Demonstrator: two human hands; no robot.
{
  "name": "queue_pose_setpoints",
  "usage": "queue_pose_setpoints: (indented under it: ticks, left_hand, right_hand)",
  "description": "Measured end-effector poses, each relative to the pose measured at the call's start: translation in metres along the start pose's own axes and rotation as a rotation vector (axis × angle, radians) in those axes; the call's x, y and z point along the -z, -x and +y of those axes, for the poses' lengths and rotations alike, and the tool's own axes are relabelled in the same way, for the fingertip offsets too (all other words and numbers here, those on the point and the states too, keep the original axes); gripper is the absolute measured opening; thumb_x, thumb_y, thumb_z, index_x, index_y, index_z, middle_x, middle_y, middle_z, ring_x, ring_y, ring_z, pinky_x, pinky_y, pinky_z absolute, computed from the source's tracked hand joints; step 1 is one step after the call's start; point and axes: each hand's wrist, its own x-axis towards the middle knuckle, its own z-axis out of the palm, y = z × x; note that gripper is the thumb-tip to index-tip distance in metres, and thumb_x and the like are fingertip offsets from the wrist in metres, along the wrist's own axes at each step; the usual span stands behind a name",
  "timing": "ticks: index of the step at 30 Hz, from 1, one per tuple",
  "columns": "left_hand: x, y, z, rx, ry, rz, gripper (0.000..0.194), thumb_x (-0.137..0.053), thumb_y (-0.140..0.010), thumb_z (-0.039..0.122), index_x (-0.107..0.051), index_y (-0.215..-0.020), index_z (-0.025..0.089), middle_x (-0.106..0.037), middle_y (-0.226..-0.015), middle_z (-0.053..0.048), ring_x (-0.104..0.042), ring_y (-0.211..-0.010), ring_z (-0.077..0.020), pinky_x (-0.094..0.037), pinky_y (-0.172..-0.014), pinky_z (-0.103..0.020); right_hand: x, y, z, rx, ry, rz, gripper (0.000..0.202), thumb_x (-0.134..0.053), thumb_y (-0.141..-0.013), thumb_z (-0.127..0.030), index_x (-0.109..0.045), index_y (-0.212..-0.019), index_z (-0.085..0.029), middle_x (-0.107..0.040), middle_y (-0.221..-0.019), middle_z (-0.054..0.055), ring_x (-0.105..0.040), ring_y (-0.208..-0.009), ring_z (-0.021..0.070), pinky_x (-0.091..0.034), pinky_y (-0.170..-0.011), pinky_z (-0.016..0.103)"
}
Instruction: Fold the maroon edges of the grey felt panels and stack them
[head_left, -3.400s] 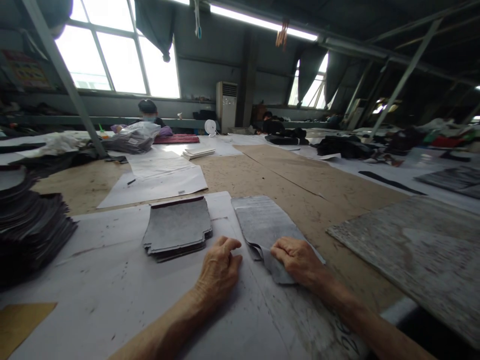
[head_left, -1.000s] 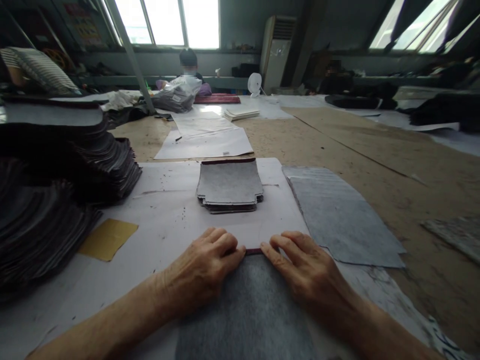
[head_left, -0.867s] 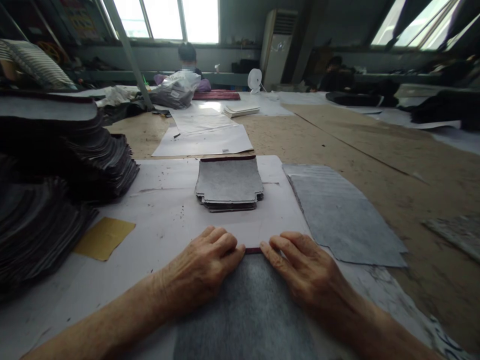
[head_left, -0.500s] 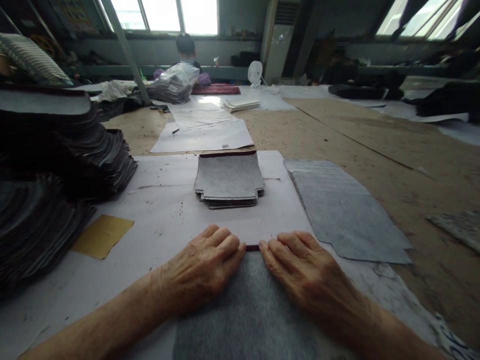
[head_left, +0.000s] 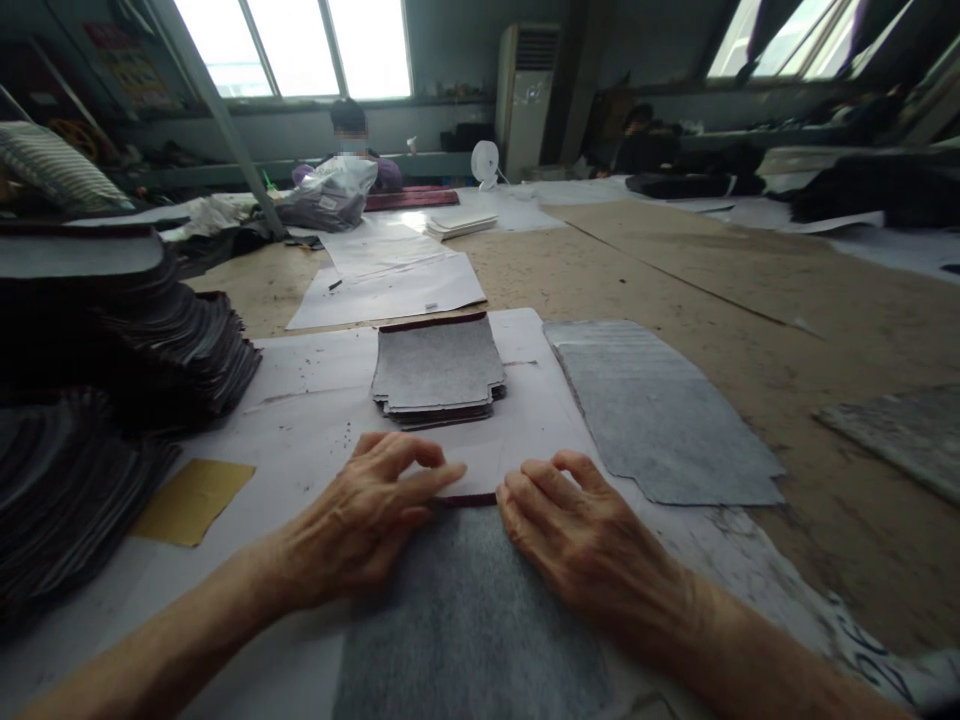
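Note:
A grey fabric piece with a dark red folded far edge lies on white paper in front of me. My left hand is at the left part of that edge, its index finger stretched out over the fold and its other fingers bent. At the edge's right end, my right hand rests with its fingers pressed together on the fabric. Beyond the hands sits a small stack of grey pieces, the top one with a dark red strip along its far side.
Tall stacks of dark pieces stand at the left, near a yellow card. Larger grey pieces lie at the right. White sheets, a plastic bag and a small fan are farther back. Two people sit beyond.
My left hand has shifted left along the folded edge and its index finger has straightened, baring more of the dark red strip. The camera view has turned slightly.

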Motion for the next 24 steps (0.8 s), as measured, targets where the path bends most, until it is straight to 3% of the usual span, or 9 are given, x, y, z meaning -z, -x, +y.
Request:
queue_pose_setpoints:
  ticks: [4, 7, 11, 14, 17, 24]
  left_hand:
    - [0.003, -0.012, 0.016, 0.082, -0.010, 0.115, 0.038, -0.048, -0.083, 0.014, -0.046, -0.120, 0.017, -0.051, -0.107, -0.008, -0.047, -0.095, -0.0204, -0.041, -0.082, -0.039]
    - [-0.013, -0.028, 0.032, 0.130, 0.122, 0.054, 0.023, -0.042, -0.082, 0.010, -0.056, -0.099, 0.015, -0.055, -0.093, -0.007, -0.050, -0.083, -0.0186, -0.044, -0.075, -0.037]
    - [-0.036, -0.039, 0.038, 0.234, 0.315, 0.044, 0.021, -0.041, -0.083, 0.007, -0.060, -0.085, 0.015, -0.055, -0.081, -0.004, -0.051, -0.077, -0.0153, -0.046, -0.071, -0.031]
    - [-0.042, -0.038, 0.035, 0.236, 0.330, 0.070, 0.023, -0.042, -0.084, 0.008, -0.063, -0.088, 0.017, -0.054, -0.079, -0.003, -0.051, -0.073, -0.0137, -0.046, -0.067, -0.029]
    - [-0.041, -0.035, 0.033, 0.182, 0.284, 0.065, 0.029, -0.038, -0.086, 0.009, -0.065, -0.094, 0.019, -0.052, -0.077, -0.003, -0.049, -0.071, -0.0140, -0.046, -0.064, -0.029]
    - [-0.044, -0.031, 0.033, 0.083, 0.200, 0.039, 0.042, -0.035, -0.082, 0.002, -0.057, -0.112, 0.021, -0.049, -0.084, -0.005, -0.046, -0.076, -0.0151, -0.047, -0.068, -0.032]
  right_hand:
    - [-0.002, -0.001, -0.001, -0.014, -0.022, 0.014, 0.032, -0.031, -0.090, -0.008, -0.063, -0.092, -0.009, -0.059, -0.094, 0.011, -0.047, -0.090, 0.0226, -0.036, -0.083, 0.041]
    - [-0.003, -0.002, -0.003, -0.038, -0.047, 0.027, 0.030, -0.032, -0.090, -0.009, -0.063, -0.089, -0.009, -0.058, -0.088, 0.009, -0.047, -0.085, 0.0218, -0.037, -0.080, 0.040]
    - [-0.002, 0.005, -0.005, -0.131, -0.083, 0.067, 0.031, -0.032, -0.090, -0.010, -0.063, -0.090, -0.010, -0.058, -0.084, 0.009, -0.047, -0.081, 0.0209, -0.039, -0.075, 0.039]
    - [0.002, 0.017, -0.004, -0.280, -0.148, 0.161, 0.027, -0.037, -0.088, -0.009, -0.061, -0.100, -0.007, -0.059, -0.083, 0.009, -0.049, -0.080, 0.0200, -0.041, -0.071, 0.036]
    - [0.007, 0.031, -0.003, -0.413, -0.205, 0.189, 0.023, -0.043, -0.084, -0.006, -0.062, -0.097, -0.008, -0.058, -0.079, 0.008, -0.049, -0.075, 0.0186, -0.042, -0.066, 0.032]
    - [0.013, 0.042, -0.009, -0.382, -0.206, 0.111, 0.031, -0.038, -0.084, -0.005, -0.062, -0.102, -0.011, -0.056, -0.077, 0.008, -0.047, -0.072, 0.0188, -0.042, -0.062, 0.032]
